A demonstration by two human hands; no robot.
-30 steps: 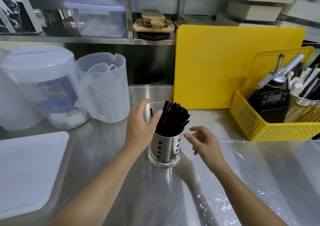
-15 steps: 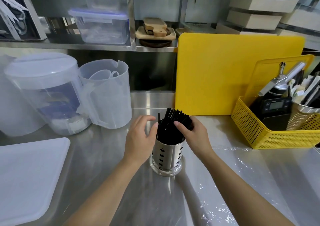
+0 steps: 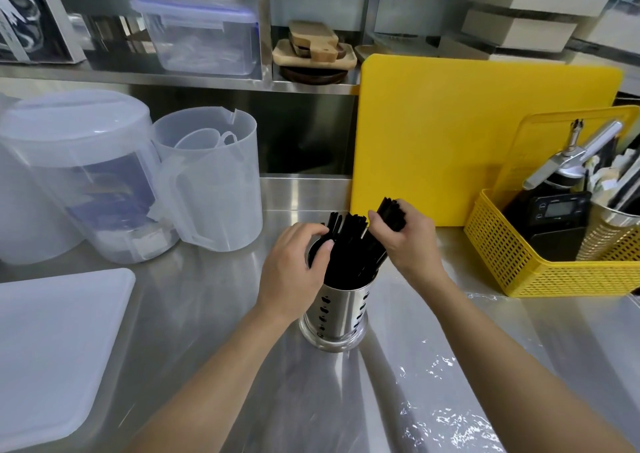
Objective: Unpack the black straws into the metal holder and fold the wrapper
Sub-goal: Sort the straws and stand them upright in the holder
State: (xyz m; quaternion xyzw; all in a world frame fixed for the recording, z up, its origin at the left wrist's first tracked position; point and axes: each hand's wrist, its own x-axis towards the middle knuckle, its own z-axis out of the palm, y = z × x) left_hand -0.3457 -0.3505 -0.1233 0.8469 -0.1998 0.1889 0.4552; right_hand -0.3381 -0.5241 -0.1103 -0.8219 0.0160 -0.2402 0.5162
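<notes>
Steel counter [image 3: 207, 314]: both hands' fingers clamped on black straws [image 3: 349, 248] in metal holder [image 3: 334, 317].

Black straws [image 3: 349, 248] upright in metal holder [image 3: 337, 308]

Bright, even overhead light. White glare streaks the steel counter [image 3: 214, 314] and glints off the clear plastic wrapper [image 3: 450, 418] lying on it. Soft arm shadows. Wide-angle bending curves the edges; mild softness throughout.

Bare tabletop [image 3: 214, 314] is left open left of the metal holder [image 3: 334, 317]; passage is blocked behind by the yellow board [image 3: 467, 133] and rightward by the yellow basket [image 3: 540, 272].
</notes>
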